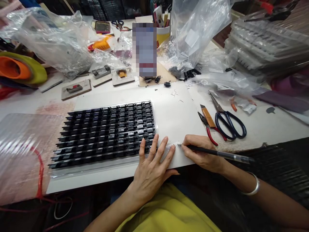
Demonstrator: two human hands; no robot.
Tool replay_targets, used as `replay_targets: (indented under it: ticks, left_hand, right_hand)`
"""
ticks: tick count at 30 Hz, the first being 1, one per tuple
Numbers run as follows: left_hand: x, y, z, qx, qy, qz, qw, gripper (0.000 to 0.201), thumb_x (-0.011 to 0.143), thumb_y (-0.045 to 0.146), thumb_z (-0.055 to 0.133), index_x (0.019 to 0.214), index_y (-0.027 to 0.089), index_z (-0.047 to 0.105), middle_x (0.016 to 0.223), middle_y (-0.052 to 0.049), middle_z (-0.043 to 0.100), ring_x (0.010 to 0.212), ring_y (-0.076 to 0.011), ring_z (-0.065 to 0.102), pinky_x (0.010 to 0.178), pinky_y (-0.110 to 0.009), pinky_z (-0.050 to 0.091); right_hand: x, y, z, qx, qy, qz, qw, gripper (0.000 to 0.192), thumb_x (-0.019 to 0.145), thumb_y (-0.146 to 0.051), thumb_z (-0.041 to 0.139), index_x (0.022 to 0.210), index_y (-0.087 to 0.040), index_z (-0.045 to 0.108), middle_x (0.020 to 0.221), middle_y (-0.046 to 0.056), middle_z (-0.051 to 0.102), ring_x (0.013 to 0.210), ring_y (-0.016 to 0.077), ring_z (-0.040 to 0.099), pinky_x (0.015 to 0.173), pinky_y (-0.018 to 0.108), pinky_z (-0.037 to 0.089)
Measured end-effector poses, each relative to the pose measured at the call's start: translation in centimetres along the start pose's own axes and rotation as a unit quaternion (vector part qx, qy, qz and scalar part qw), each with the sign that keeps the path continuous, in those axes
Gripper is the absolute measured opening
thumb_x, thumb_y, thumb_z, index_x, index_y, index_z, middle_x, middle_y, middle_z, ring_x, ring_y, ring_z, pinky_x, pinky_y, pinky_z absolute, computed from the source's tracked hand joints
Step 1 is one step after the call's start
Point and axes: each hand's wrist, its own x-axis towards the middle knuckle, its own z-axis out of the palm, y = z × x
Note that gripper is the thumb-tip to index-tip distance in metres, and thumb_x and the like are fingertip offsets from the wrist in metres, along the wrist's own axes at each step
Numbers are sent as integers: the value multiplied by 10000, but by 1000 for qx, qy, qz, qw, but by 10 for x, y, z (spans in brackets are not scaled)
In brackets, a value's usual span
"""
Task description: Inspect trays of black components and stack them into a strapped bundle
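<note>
From my end: right hand [200,153] is curled closed in a writing grip around a slim black pen with a clear barrel [218,154], tip down on a small white paper label [172,146] near the front edge of the white rectangular board [173,116]. Left hand [152,167] lies flat and spread, holding nothing, fingertips pinning the label and overlapping the near right corner of the clear plastic tray packed with rows of small black components [106,132]. Risks as I judge them: the label is tiny and only finger-pinned, so a hard stroke could drag or crease it; the left palm sits just beside the tray's corner, so a lean forward could nudge the tray and unseat parts; the board's front edge hangs near the lap, so downward pressure there could tip it. Black-handled scissors [229,124], red-handled side cutters [209,132] and an orange utility knife [208,116] lie just right of the writing wrist, close enough to snag on a sweep outward. Pen orientation: long axis runs nearly left-right across the view, slightly tilted, tip pointing left toward the label, back end pointing right past the wrist with the silver bangle [253,187].
</note>
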Motion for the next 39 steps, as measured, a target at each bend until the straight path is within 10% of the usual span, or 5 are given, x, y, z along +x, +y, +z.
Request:
replay_targets:
  ticks: [13, 23, 33, 39]
  left_hand:
    - [0, -1, -4, -79, 45, -16, 996, 698, 760, 558, 605, 1329, 179, 466, 1380, -155, 475, 1353, -349, 296, 1106, -588, 140]
    - [-20, -19, -30, -159, 201, -79, 963, 338, 805, 58, 585, 1124, 169, 579, 1227, -143, 557, 1297, -335, 394, 1049, -605, 291]
    - [-11, 16, -12, -115, 156, -60, 979, 285, 827, 233, 611, 1101, 159, 624, 1077, -135, 620, 1073, -272, 519, 907, -450, 395]
    - [-5, 29, 12, -13, 134, -97, 986, 461, 814, 450, 599, 1205, 206, 601, 1195, -147, 575, 1213, -339, 405, 975, -523, 278]
  right_hand:
    - [-3, 2, 2, 145, 280, 88, 945, 48, 861, -236, 581, 885, -206, 553, 725, -14, 579, 642, 119, 548, 577, 249, 428]
    - [-9, 0, -25, 89, 336, 106, 932, 161, 822, -281, 648, 970, -220, 639, 856, 27, 621, 733, 152, 586, 679, 293, 485]
    - [-3, -9, 5, 84, 96, 35, 991, 54, 823, -191, 563, 870, -185, 589, 784, 20, 626, 713, 147, 583, 625, 266, 474]
    - [3, -4, 10, 61, 69, 52, 994, 110, 770, -151, 542, 670, -183, 510, 585, -39, 505, 541, 98, 441, 502, 229, 356]
